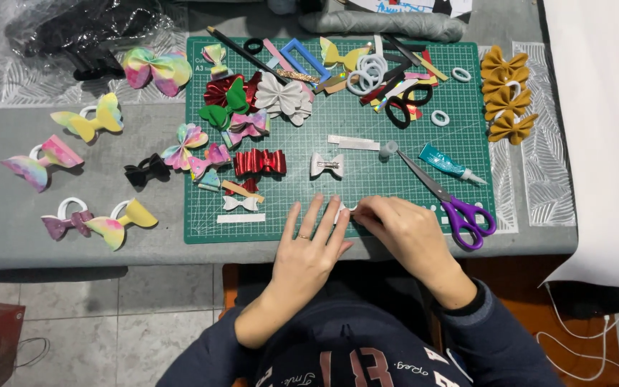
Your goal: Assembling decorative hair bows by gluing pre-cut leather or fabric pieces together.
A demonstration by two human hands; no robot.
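We're at the near edge of the green gridded cutting mat (395, 136), which lies on the grey desk (8, 229). Our left hand (306, 254) lies flat, fingers spread, palm down, holding nothing. Our right hand (402, 226) is curled, fingertips pinched on a small white cut-out strip (344, 209) between both hands, close to the mat's near edge; most of it is hidden, so how firm the pinch is we can't tell.

Handling, our guess: the strip looks thin, very light, soft & bendy, prob. faux leather or felt. It'd crease easily, so best taken by its ends w/ fingertips, not mid-span.

Counts:
- purple-handled scissors (460, 211): 1, near the mat's right near corner
- teal glue tube (447, 163): 1
- mustard yellow bows (506, 93): 4, stacked off the mat's right edge
- pastel rainbow bows on white rings (84, 122): 4 on the desk's left part
- black bow (146, 170): 1, left of the mat
- red metallic pleated bow (259, 162): 1
- small white bow w/ clip (327, 165): 1, mid-mat

Far-edge scraps & rings are too jumbled to count.
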